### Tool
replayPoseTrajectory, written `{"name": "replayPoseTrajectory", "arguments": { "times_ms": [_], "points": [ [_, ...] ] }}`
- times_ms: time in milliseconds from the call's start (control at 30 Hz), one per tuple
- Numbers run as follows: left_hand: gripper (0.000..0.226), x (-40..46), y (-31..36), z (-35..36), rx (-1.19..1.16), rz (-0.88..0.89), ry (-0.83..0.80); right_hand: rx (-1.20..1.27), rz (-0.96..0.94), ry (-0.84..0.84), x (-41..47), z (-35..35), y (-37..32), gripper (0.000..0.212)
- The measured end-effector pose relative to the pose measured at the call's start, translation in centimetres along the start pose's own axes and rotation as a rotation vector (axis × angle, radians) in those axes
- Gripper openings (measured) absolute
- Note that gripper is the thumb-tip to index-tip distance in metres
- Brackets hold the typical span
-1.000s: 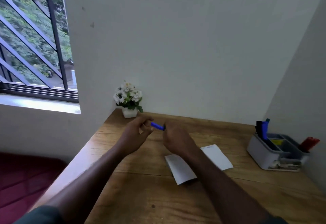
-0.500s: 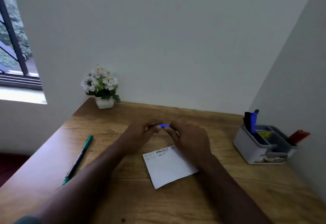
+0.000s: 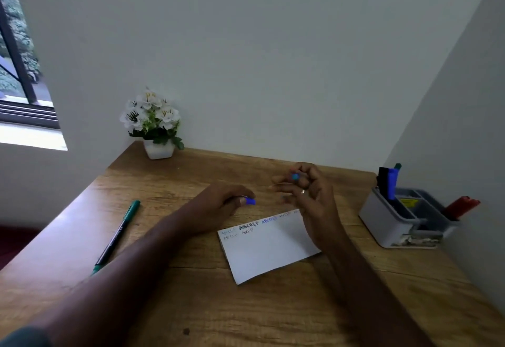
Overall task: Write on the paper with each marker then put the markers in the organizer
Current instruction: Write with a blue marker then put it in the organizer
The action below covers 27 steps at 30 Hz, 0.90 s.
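A white paper (image 3: 270,248) with several short rows of letters along its top edge lies on the wooden desk (image 3: 191,305). My left hand (image 3: 216,206) rests beside the paper's upper left and pinches a small blue cap (image 3: 250,201). My right hand (image 3: 314,202) is raised above the paper's upper right corner and grips a blue marker (image 3: 295,176), seen end-on and mostly hidden by the fingers. A green marker (image 3: 117,237) lies on the desk at the left. The grey organizer (image 3: 388,226) stands at the right.
The organizer holds black, blue and green markers (image 3: 389,182) upright at its left end and a red one (image 3: 461,206) at its right end. A potted white flower (image 3: 154,125) stands in the back left corner. Walls close the back and right; the desk's left edge is open.
My hands, joined on the blue marker before, have pulled apart: the left keeps the cap low near the paper, the right has lifted the marker up and to the right.
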<state>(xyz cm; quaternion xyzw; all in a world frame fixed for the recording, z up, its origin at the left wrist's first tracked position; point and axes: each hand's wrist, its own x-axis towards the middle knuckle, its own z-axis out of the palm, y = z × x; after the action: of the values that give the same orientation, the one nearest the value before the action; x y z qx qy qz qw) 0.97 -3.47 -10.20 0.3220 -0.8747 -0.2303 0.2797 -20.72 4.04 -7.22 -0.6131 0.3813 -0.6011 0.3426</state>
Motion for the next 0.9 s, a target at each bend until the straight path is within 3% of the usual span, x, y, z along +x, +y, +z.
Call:
{"name": "replayPoseTrajectory", "arguments": {
  "times_ms": [67,167,233,467,633,900],
  "points": [
    [0.026,0.0,0.0,0.1,0.008,0.000,-0.022,-0.175,0.006,-0.013,-0.4,0.2,-0.4,0.009],
    [0.026,0.1,-0.2,0.1,0.024,-0.028,-0.063,-0.422,0.206,-0.055,-1.8,0.2,0.0,0.045],
    [0.028,0.1,-0.2,0.1,0.043,-0.041,-0.083,-0.474,0.258,-0.074,-2.7,0.4,0.2,0.045],
    [0.043,0.0,-0.4,0.4,0.058,-0.067,-0.120,-0.483,0.102,-0.128,-3.5,1.1,1.1,0.007],
    [0.046,0.3,0.0,0.4,0.085,-0.124,-0.165,-0.556,0.124,0.023,-2.7,2.1,1.7,0.029],
    [0.042,0.5,-0.6,0.5,0.035,-0.107,-0.155,-0.469,0.192,-0.010,-2.5,2.3,2.6,0.038]
  ]
}}
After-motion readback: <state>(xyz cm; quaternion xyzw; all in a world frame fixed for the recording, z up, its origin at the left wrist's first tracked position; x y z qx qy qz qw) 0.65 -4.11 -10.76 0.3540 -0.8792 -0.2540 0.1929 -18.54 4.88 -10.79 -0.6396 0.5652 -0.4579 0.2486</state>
